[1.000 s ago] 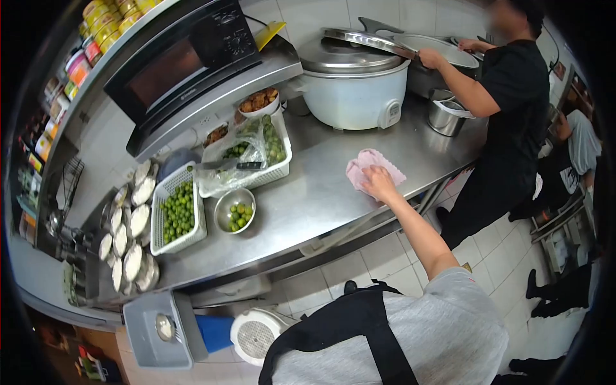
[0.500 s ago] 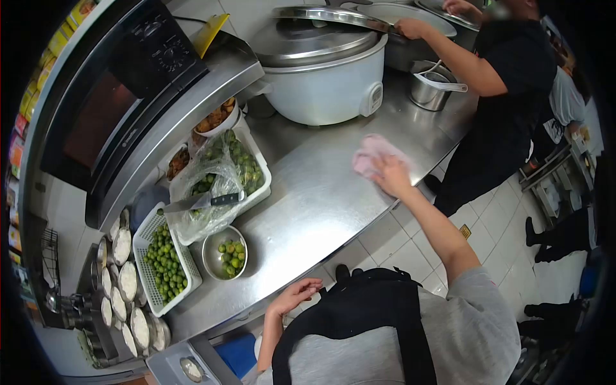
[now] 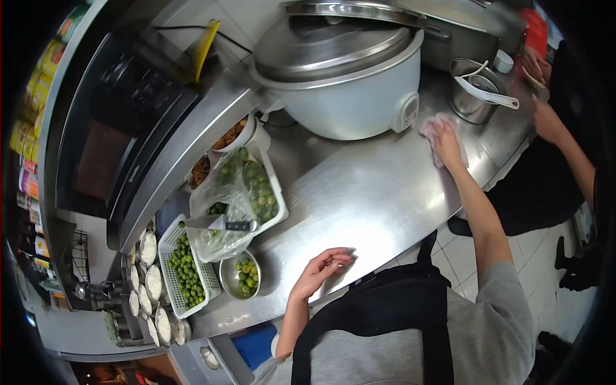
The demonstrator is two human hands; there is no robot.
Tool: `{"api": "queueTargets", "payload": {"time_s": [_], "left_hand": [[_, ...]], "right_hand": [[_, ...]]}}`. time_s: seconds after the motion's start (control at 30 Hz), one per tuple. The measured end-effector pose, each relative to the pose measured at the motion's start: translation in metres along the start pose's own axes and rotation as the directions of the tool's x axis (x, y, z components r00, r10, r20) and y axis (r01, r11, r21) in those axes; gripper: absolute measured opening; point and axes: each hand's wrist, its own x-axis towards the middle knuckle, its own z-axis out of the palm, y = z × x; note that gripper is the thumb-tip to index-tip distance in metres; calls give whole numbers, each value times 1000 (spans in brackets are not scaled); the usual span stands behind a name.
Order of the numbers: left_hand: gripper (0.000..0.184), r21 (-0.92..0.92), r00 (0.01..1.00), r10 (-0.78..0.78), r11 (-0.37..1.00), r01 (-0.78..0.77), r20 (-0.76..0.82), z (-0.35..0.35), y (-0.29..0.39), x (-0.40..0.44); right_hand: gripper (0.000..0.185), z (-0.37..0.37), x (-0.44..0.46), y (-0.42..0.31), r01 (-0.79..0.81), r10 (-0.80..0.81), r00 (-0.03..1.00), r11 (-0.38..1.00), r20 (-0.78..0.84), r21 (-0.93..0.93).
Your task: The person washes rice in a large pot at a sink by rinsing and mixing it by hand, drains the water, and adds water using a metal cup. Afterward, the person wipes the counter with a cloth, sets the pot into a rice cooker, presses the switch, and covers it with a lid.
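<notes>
My right hand [image 3: 447, 142] presses a pink cloth [image 3: 434, 126] onto the steel counter [image 3: 359, 212], between the large rice cooker [image 3: 346, 102] and a metal pot [image 3: 475, 96] with a white-handled ladle. Over the counter's front edge, my left hand [image 3: 324, 268] holds nothing, its fingers stretched out and slightly bent. To its left are a metal bowl [image 3: 240, 276] of small green fruit, a white basket [image 3: 187, 273] of green fruit, and a second basket [image 3: 280, 192] with a plastic bag on it. A knife [image 3: 240, 226] lies across the bag.
A microwave [image 3: 109, 141] stands on a raised steel shelf at the left. Several bowls of white contents [image 3: 153, 282] stand beyond the baskets. A co-worker's arm [image 3: 564, 138] reaches in at the right, near a red sleeve [image 3: 535, 32]. A grey bin [image 3: 221, 359] is below.
My right hand and the cloth have moved right along the counter, close to the metal pot. My left hand has come into view and now extends over the counter edge. The view has shifted.
</notes>
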Motion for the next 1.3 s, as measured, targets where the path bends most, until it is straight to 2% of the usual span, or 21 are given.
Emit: {"api": "queueTargets", "payload": {"time_s": [0.1,0.17,0.2,0.23,0.27,0.3,0.33,0.37,0.4,0.5,0.6,0.67,0.73,0.8,0.87,0.93,1.0,1.07,1.2,1.23,1.3], "left_hand": [[32,-70,993,39,996,-47,-110,26,2,31],[35,-82,979,29,996,-47,-201,45,2,54],[37,-86,968,18,995,-40,-249,56,7,66],[37,-85,974,-7,996,-13,-229,68,13,79],[38,-95,965,-16,995,-9,-262,81,18,89],[39,-105,954,-20,994,-12,-299,93,24,102],[39,-107,956,-37,994,5,-292,104,29,115],[40,-81,958,-48,996,26,-282,113,34,127],[40,-53,959,-58,998,45,-276,121,38,139],[41,-33,962,-67,998,60,-266,138,50,173],[42,22,973,-74,996,81,-220,149,61,200],[42,43,980,-68,996,77,-187,155,66,217],[37,28,990,-75,997,79,-120,159,69,231],[36,27,992,-112,993,113,-52,155,62,244],[36,1,991,-132,991,132,0,157,61,263],[36,39,986,-157,987,155,59,159,58,278],[40,74,990,-106,992,99,95,170,68,293],[40,80,994,-23,997,15,102,181,84,303],[36,97,993,102,989,-107,53,198,103,329],[36,97,991,133,986,-134,16,203,106,335],[36,111,980,191,977,-183,-65,217,117,347]], "right_hand": [[34,28,61,45,60,-61,998,990,-6,-129],[40,40,96,58,58,-58,998,998,0,-40],[46,49,113,71,134,-134,991,982,11,-137],[48,43,126,69,-8,22,974,998,225,-60],[51,42,142,77,-157,95,860,984,501,83],[55,49,149,79,-240,177,803,970,569,38],[58,53,143,72,-244,240,816,968,526,-63],[60,54,131,63,-181,221,857,975,466,-131],[63,39,123,55,-154,182,898,983,400,-101],[65,35,123,57,-157,169,904,986,392,-62],[61,35,125,65,-185,160,917,982,365,35],[64,34,122,70,-201,127,934,960,334,195],[65,7,110,67,-205,124,939,951,321,230],[63,-36,90,65,-62,-73,950,907,302,416],[63,-95,67,76,-30,-233,863,862,449,506],[58,-157,49,105,-82,-427,611,804,666,589],[47,-216,56,133,-366,-479,391,703,786,610],[34,-260,59,164,-591,-278,494,587,824,553],[26,-291,81,244,-492,108,802,677,588,546],[25,-292,90,261,-509,189,824,661,534,552],[25,-290,117,293,-463,181,861,668,476,583]]}}
